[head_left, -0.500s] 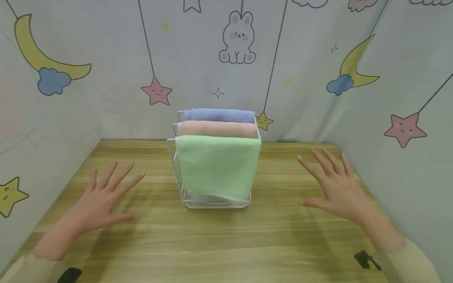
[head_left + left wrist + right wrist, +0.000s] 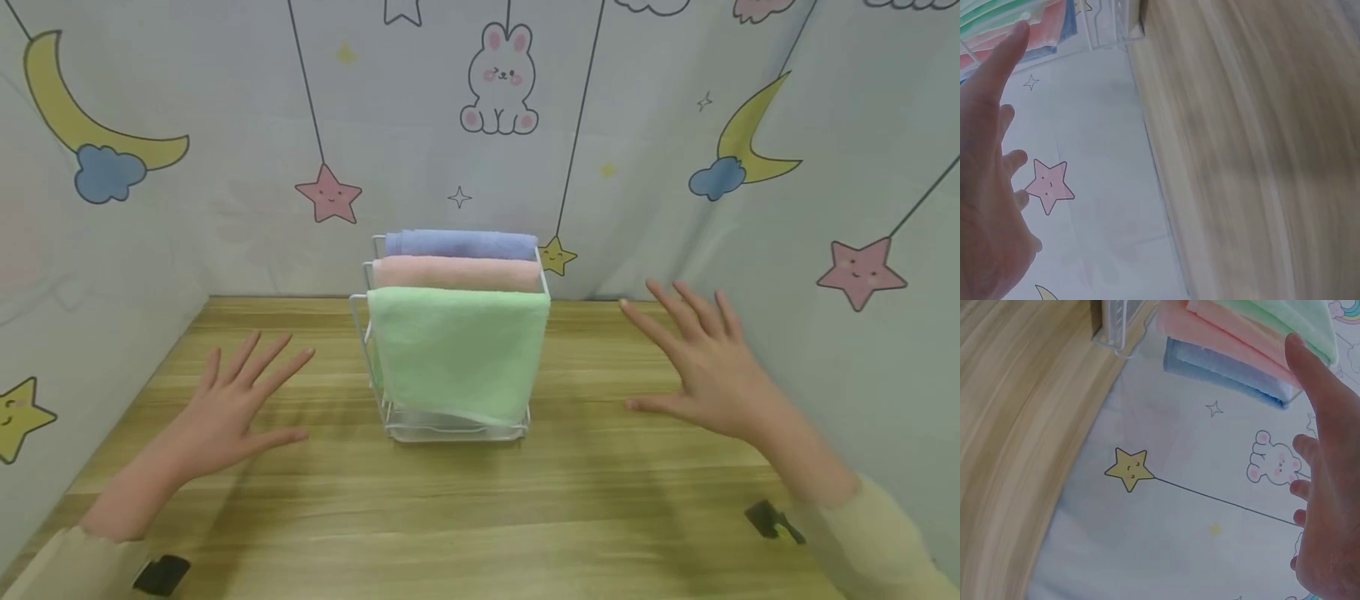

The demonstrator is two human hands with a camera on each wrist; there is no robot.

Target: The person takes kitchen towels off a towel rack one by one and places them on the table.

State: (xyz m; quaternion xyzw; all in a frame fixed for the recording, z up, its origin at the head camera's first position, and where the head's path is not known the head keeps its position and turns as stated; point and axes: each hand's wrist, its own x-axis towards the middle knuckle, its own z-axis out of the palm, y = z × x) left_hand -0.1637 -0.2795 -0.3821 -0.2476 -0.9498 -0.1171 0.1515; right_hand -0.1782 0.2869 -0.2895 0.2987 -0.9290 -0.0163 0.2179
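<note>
Printed fabric walls (image 2: 408,117) surround our wood-grain surface (image 2: 457,525). We grasp nothing: left hand (image 2: 225,417) and right hand (image 2: 708,371) hover, fingers spread, either side of the white wire rack (image 2: 457,439), apart from it. Green towel (image 2: 459,354), pink towel (image 2: 457,273), blue towel (image 2: 465,244) hang there, front to back. We judge handling not yet begun; touching anything calls for moving inward.

At the centre of the head view, the green towel (image 2: 461,354), pink towel (image 2: 459,273) and blue towel (image 2: 465,245) look like matt, fine-napped cloth; the rack (image 2: 459,439), smooth painted metal wire. Below, the tabletop (image 2: 465,517) shows smooth wood grain, faintly glossy; the backdrop (image 2: 420,125) above is matt, creased fabric.
</note>
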